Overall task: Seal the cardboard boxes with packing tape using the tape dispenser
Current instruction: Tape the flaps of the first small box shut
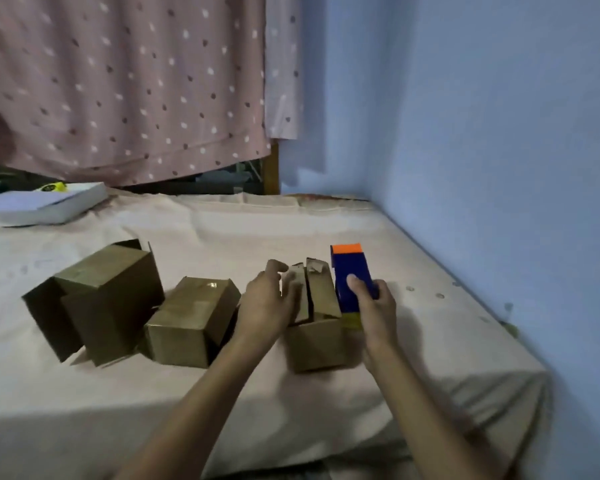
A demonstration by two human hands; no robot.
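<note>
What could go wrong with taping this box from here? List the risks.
1. The flaps of the box stand raised with a gap between them; the left hand only rests on one, so tape may go on over an open seam.
2. The box sits on a soft, wrinkled bedsheet, so it may tip under the tape dispenser in the right hand.

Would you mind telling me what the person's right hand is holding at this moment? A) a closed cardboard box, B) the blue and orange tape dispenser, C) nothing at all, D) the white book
B: the right hand grips the blue and orange tape dispenser beside the open box, while the left hand rests on that box's flaps.
</note>
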